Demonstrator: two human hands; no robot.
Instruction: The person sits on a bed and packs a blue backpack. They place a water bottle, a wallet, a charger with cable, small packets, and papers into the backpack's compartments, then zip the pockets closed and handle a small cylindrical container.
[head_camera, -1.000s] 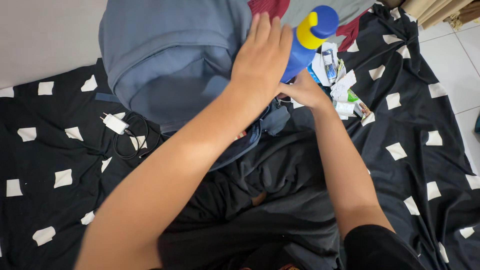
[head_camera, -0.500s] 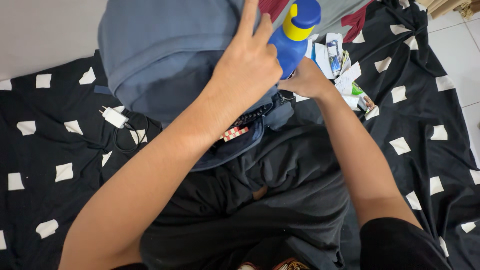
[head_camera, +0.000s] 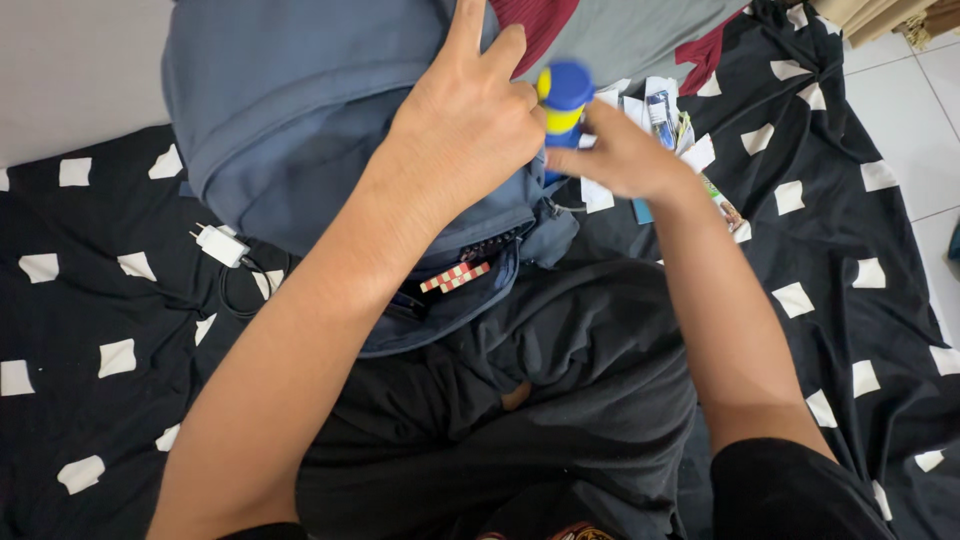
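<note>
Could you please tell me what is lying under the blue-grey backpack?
The backpack lies on a black sheet with white squares. A white charger and its cable show at the backpack's lower left edge. Whatever else is beneath stays covered.

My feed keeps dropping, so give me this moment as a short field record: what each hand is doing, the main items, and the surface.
left hand: pressed on the blue-grey backpack, fingers spread
right hand: gripping a blue bottle with a yellow band, upright at the backpack's edge
backpack opening: unzipped near the left wrist; contents unclear
nearby left: white charger with black cable
nearby right: small packets and papers
surface: black sheet with white squares
</note>
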